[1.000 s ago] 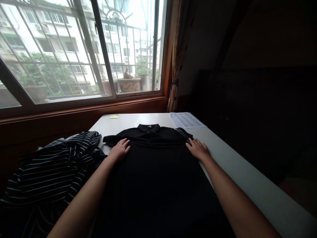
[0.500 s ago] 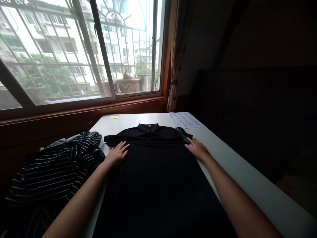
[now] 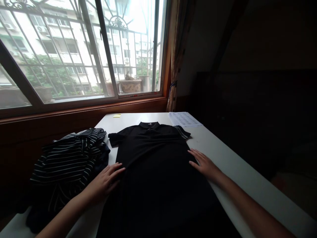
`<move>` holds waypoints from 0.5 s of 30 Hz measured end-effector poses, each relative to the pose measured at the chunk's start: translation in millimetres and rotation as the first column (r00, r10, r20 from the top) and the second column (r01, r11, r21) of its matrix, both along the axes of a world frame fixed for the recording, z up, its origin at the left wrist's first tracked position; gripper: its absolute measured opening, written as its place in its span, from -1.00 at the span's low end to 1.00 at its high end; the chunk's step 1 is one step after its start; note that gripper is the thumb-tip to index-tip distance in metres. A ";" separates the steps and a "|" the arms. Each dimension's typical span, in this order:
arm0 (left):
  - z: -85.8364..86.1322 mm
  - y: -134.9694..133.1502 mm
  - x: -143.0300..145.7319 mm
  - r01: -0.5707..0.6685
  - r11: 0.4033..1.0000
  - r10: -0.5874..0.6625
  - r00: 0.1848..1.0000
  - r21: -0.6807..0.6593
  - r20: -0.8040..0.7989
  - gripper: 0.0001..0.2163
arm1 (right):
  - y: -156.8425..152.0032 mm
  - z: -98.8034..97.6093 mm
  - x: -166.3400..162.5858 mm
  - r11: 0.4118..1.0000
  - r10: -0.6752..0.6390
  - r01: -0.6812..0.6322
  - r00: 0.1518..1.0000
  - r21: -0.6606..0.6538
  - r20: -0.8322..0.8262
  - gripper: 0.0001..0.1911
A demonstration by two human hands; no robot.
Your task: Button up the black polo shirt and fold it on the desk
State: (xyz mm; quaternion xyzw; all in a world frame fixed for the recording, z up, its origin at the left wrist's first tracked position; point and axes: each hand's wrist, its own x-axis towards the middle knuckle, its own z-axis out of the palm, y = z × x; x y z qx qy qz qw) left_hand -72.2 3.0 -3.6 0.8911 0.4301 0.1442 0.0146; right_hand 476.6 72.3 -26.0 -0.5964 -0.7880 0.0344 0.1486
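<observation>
Grips point(image 3: 105, 181) point(image 3: 204, 164) flat on polo point(image 3: 153, 155), striped heap point(image 3: 69, 158) beside

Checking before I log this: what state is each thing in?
black polo shirt, spread flat on table.
striped garment, crumpled in a heap.
left hand, open, flat on shirt edge.
right hand, open, flat on shirt edge.
printed sheet, lying flat.
curtain, tied back.

Black polo shirt point(image 3: 153, 165) flat on table
</observation>
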 end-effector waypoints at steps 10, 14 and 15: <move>32.8 -119.2 8.8 0.012 0.991 -0.017 0.999 -0.131 -0.041 -0.66 | -135.0 34.4 -21.3 0.966 -0.035 -0.023 0.976 -0.256 -0.217 -0.50; 44.0 -131.1 21.2 0.058 0.982 -0.066 0.997 -0.178 -0.041 -0.64 | -172.2 52.9 -30.2 0.943 -0.038 -0.031 0.979 -0.331 -0.199 -0.66; 46.1 -131.5 23.5 0.066 0.982 -0.075 0.996 -0.178 -0.039 -0.67 | -179.0 58.7 -31.2 0.934 -0.020 -0.049 0.982 -0.353 -0.190 -0.70</move>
